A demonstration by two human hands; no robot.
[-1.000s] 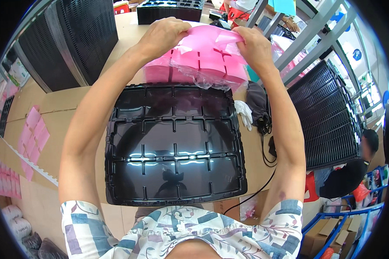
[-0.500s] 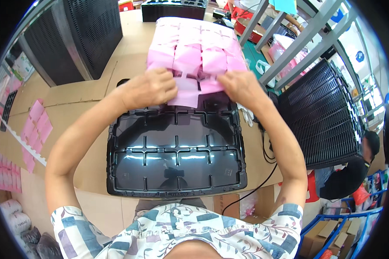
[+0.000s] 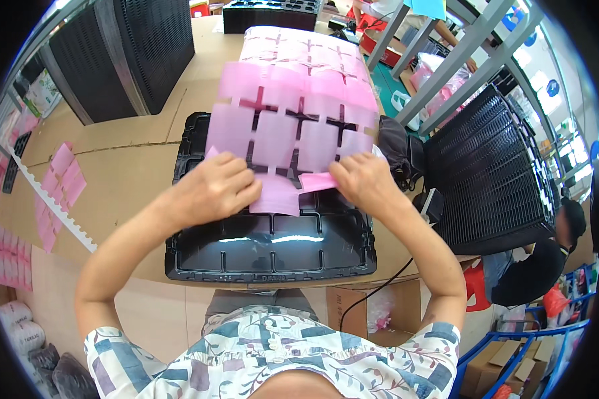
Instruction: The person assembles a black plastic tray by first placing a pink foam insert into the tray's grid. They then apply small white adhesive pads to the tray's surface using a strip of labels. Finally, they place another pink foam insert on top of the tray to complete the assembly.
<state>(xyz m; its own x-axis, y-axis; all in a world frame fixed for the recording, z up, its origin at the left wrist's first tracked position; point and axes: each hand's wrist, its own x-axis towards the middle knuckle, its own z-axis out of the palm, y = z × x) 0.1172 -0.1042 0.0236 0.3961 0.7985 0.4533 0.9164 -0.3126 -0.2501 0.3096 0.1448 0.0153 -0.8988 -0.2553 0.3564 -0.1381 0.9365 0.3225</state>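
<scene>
**Two Hands Hold a Pink Sheet [image 3: 279, 136] Over a Black Tray [image 3: 273, 256]**

A person's left hand [image 3: 219, 189] closes its grip on the slotted sheet's near left side, while the right hand [image 3: 366, 179] pinches a folded flap at the near right. The sheet spans the tray's far part. The tray lies along the near edge of the counter [image 3: 123, 166], with a pink stack [image 3: 303, 43] toward the far edge.

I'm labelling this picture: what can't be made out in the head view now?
In the head view:
Black tray: much of its far half, hidden by the pink sheet.
Pinched sheet edges: hidden inside the left hand and right hand.
Black stack at the back: part cut off by the upper edge.
</scene>
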